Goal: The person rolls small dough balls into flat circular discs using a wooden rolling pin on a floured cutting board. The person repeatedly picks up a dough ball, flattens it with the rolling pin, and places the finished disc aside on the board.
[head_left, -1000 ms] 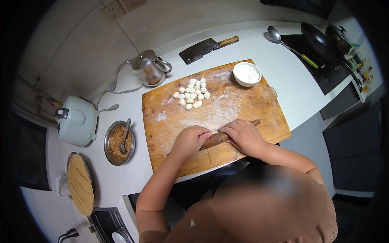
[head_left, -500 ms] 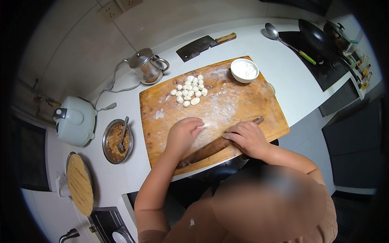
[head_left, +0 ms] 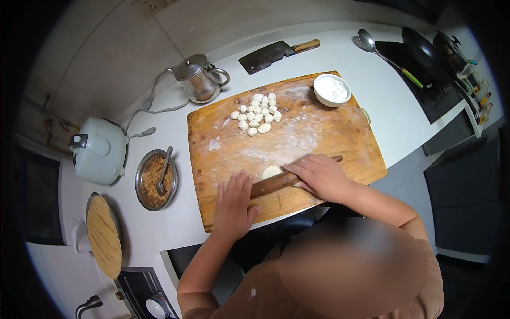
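A dark wooden rolling pin point(head_left: 276, 183) lies slantwise near the close edge of the wooden cutting board point(head_left: 212, 170). My left hand point(head_left: 235, 202) rests over its left end, fingers stretched out and thumb apart. Toward the other end, my right hand point(head_left: 321, 175) is closed round the pin, fingers over the far side. A flattened round of dough point(head_left: 272, 171) shows just past the pin between my hands; its near part is hidden under the pin. Farther up the board sits a cluster of small white dough pieces point(head_left: 257, 113). Loose flour dusts the wood around them.
A white bowl of flour point(head_left: 332, 90) stands on the board's far right corner. Around the board are a cleaver point(head_left: 268, 57), a metal kettle point(head_left: 200, 80), a steel bowl of filling with a spoon point(head_left: 150, 186), a rice cooker point(head_left: 99, 152) and a round woven tray point(head_left: 102, 234).
My left hand has come back from the middle of the board onto the pin's left end. A dough round now shows beside the pin. The view has shifted slightly.
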The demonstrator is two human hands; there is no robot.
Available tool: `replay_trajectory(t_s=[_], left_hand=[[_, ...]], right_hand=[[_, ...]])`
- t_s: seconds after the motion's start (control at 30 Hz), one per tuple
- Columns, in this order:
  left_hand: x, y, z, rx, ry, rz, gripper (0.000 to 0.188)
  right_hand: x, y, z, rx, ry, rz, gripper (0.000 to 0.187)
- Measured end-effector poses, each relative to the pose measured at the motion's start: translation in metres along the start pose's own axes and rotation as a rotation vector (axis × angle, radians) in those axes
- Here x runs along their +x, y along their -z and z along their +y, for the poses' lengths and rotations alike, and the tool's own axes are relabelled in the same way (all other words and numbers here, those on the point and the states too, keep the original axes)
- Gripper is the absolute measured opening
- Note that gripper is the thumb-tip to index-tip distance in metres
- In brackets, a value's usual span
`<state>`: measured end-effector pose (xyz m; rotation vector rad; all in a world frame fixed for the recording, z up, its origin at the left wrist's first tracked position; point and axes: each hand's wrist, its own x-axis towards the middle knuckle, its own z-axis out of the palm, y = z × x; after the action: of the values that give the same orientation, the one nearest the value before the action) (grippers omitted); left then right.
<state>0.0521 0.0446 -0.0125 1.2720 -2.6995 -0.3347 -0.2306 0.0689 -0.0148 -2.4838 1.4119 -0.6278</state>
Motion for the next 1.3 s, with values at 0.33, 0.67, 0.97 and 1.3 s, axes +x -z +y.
replay_trajectory(t_s=[0.33, 0.67, 0.97, 1.3], left_hand=[[0.039, 0.000, -0.017, 0.051, 0.087, 0.076, 0.076], [0.045, 0.000, -0.021, 0.049, 0.074, 0.110, 0.069], [0.055, 0.011, -0.026, -0.313, 0.029, -0.002, 0.041], [0.106, -0.007, -0.017, -0.397, 0.061, -0.137, 0.018]], right_hand=[[0.040, -0.003, 0.021, -0.171, 0.006, 0.118, 0.067], [0.046, 0.002, 0.022, -0.186, -0.054, 0.081, 0.066], [-0.006, 0.001, 0.002, -0.071, -0.002, 0.067, 0.063], [-0.026, -0.004, -0.009, 0.001, 0.027, 0.101, 0.048]])
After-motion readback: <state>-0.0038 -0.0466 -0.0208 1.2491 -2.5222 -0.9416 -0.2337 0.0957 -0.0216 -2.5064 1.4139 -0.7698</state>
